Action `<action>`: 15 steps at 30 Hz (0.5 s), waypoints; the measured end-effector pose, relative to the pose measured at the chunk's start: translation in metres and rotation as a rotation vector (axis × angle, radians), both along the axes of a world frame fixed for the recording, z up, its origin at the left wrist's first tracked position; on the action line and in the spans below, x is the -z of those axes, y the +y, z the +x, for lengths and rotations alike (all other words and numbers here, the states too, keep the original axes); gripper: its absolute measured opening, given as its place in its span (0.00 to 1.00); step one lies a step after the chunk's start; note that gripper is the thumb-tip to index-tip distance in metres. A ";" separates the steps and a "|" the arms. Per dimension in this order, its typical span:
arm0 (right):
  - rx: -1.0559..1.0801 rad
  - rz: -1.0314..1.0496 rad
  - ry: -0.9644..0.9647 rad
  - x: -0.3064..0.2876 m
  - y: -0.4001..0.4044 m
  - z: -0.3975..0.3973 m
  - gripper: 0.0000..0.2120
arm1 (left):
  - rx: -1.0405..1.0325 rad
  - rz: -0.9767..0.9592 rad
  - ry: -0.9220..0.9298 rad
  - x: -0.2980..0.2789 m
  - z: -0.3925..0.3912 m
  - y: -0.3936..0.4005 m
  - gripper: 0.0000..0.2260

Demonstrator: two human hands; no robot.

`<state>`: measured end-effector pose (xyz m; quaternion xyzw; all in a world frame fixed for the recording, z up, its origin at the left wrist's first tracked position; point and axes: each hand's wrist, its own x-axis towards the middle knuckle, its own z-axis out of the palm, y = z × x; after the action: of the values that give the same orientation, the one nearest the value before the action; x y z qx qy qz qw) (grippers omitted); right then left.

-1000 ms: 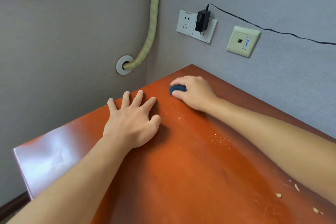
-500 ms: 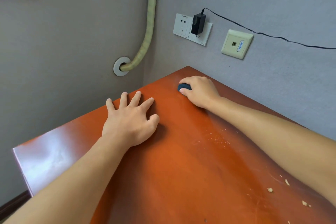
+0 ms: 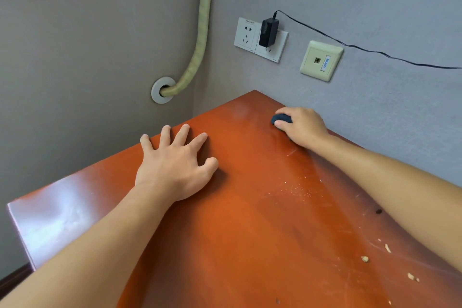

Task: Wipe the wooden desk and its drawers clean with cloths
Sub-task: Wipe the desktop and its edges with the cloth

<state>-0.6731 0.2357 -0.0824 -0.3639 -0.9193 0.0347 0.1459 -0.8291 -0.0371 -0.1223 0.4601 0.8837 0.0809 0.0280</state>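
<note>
Reddish-brown polished wood fills my view: the tabletop (image 3: 250, 232) runs from the lower left up into the corner of two grey walls. On the left wall I see a pale wrapped hose (image 3: 200, 40) curving down into a round grey wall collar (image 3: 155, 92).

My left hand (image 3: 175, 165) lies flat on the wood near the left edge, palm down, fingers straight and spread, holding nothing. It points toward the corner.

Further right, on the back wall, I see a white double socket (image 3: 246, 34) with a black adapter (image 3: 268, 32) plugged into it, its thin black cable (image 3: 362, 49) trailing off to the right. Beside that sits a cream data outlet plate (image 3: 321, 60).

Below these, my right hand (image 3: 303, 127) is near the far corner of the tabletop, close to the back wall. Its fingers curl over a dark blue cloth (image 3: 281, 119), bunched small and pressed against the wood; only the cloth's front end shows past my fingertips. The cloth is well apart from my left hand, with bare wood between the two.

Toward the right, fine pale specks (image 3: 297, 190) dust the surface beside my right forearm, and larger crumbs (image 3: 365, 259) lie near the lower right edge.
</note>
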 end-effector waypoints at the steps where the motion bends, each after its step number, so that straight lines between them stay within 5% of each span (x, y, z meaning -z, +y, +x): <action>1: 0.034 0.020 -0.018 0.001 0.001 -0.004 0.17 | 0.000 -0.002 0.002 0.000 0.000 0.000 0.34; 6: -0.318 0.068 -0.032 0.009 -0.084 -0.003 0.17 | 0.002 -0.010 0.010 0.001 -0.001 0.001 0.34; 10: -0.583 -0.112 0.006 0.011 -0.120 0.030 0.18 | 0.002 -0.009 0.025 0.002 -0.001 0.001 0.34; 15: -0.207 -0.014 -0.029 -0.001 -0.023 0.024 0.17 | 0.007 -0.008 0.016 0.000 -0.001 0.001 0.36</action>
<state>-0.6489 0.2123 -0.0813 -0.2686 -0.9537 0.0507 0.1257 -0.8299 -0.0365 -0.1224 0.4638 0.8826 0.0737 0.0231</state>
